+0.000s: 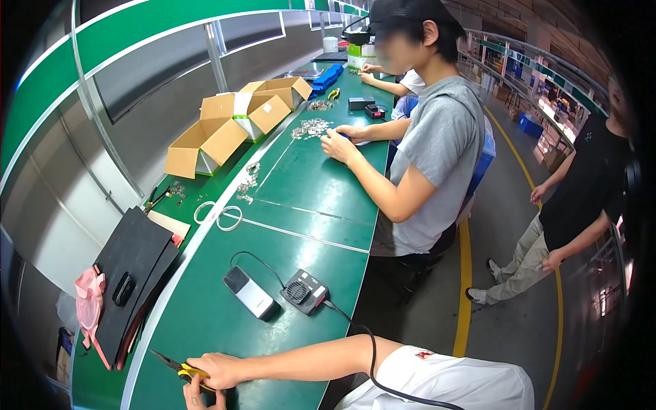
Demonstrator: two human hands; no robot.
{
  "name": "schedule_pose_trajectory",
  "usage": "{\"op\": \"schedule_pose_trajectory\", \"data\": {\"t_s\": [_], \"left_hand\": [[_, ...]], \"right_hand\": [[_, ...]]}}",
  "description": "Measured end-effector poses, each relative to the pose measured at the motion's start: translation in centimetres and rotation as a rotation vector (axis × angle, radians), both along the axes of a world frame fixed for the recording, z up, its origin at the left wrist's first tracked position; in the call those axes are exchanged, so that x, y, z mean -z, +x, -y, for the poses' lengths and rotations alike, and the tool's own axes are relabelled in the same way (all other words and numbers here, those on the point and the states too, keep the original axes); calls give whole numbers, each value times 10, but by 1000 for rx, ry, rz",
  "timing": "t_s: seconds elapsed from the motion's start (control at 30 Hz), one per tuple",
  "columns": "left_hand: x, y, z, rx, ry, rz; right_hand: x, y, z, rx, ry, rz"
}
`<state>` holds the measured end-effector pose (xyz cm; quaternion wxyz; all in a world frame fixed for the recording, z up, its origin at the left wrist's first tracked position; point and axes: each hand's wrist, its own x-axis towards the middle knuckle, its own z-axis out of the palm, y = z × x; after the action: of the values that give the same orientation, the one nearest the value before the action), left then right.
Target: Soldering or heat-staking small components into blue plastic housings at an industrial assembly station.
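Note:
A pair of pliers [183, 370] with yellow-and-black handles and dark pointed jaws is at the bench's near left part, jaws toward the far left. My right hand [217, 370], its forearm stretched in from the right, has its fingers closed at the handles. My left hand [199, 399] is cut off by the lower edge; its visible fingers curl round the handle ends. Whether anything small sits between the hands is hidden. Nearest beyond them lie a white-and-black box-shaped device [251, 294] and a black device with a round grille [301, 292], from which cables run.
A black cable [372, 348] crosses over my right arm. Left are black boards [137, 266] and a pink strap item [89, 301]. Farther along lie two white rings [229, 218], small metal parts [311, 128] and open cartons [205, 147]. A co-worker [437, 150] sits at the bench; another person [581, 198] stands right.

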<state>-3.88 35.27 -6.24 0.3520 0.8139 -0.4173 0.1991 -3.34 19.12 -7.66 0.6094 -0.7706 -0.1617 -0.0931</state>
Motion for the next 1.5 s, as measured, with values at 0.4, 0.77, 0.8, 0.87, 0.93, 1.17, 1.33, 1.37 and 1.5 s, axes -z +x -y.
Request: {"op": "schedule_pose_trajectory", "data": {"t_s": [0.4, 0.77, 0.8, 0.87, 0.93, 1.17, 1.33, 1.37, 1.5], "left_hand": [[4, 2, -2, -20, 8, -15], [-4, 0, 0, 3, 48, 33], [-4, 0, 0, 4, 46, 34], [-4, 0, 0, 5, 47, 38], [-3, 0, 0, 10, 48, 41], [0, 1, 0, -7, 50, 25], [-1, 0, -1, -9, 49, 25], [-1, 0, -2, -8, 51, 34], [1, 2, 2, 21, 17, 65]], "right_hand": [[2, 2, -1, 6, 1, -3], [20, 12, -9, 39, 19, 22], [19, 11, -8, 39, 19, 22], [16, 8, -7, 42, 8, 46], [13, 6, -5, 41, 10, 36], [14, 8, -6, 21, 7, 26], [10, 6, -4, 6, 22, -11], [9, 6, -5, -10, 31, -37], [3, 1, -2, 25, -18, -22]]}}
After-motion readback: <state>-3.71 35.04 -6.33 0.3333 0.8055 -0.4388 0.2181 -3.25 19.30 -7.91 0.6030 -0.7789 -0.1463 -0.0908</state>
